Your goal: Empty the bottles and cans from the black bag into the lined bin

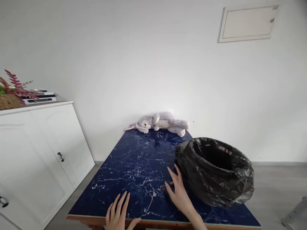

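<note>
My left hand (117,214) rests at the front edge of the blue marble-patterned table (134,169), its fingers stretched out and apart, holding nothing. Farther right, my right hand (178,193) is over the tabletop with fingers spread, also without anything in it. Just beside it stands a bin lined with a black plastic bag (216,179), the bag folded over the rim. The bin's dark inside shows only in part, so its contents are hidden. At the table's far end a grey plush rabbit (165,123) lies on its side against the wall.
A white cabinet (38,153) stands to the left, bearing a wicker basket (9,101) with a reddish plant and a white-and-black object (40,98). A white wall (107,64) closes off the back. Part of a grey object (296,214) shows on the floor at lower right.
</note>
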Motion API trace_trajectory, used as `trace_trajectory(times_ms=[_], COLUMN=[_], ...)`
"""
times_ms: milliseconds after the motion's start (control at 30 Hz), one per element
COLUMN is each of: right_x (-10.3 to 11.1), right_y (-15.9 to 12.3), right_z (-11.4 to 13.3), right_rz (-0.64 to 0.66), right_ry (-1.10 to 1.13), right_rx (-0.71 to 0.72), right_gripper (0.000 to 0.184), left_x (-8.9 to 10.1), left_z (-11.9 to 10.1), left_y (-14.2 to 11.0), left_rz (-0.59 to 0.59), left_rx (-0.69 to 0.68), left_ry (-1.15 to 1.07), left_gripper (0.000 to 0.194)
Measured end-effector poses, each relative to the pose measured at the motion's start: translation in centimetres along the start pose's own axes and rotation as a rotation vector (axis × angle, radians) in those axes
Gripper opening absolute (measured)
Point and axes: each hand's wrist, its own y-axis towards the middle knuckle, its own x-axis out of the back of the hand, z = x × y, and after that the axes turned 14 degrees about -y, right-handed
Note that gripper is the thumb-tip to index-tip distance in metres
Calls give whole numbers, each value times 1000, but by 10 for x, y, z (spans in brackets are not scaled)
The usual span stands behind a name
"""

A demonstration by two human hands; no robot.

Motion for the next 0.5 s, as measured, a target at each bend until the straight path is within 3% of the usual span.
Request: trace_trajectory(times_ms=[200, 367, 500], right_x=[10, 11, 9], right_y=[45, 80, 87], right_z=[-4, -23, -25], right_rz=[-195, -290, -306], right_ry=[-218, -215, -147], right_rx=[-1, -91, -117], right_gripper=[65, 71, 67], left_x=[14, 16, 17], left_z=[-15, -18, -19], left_y=[3, 4, 3], left_rz=[63, 63, 53], left_rx=[34, 40, 28], left_ry=[-16, -18, -15], left_gripper=[89, 89, 89])
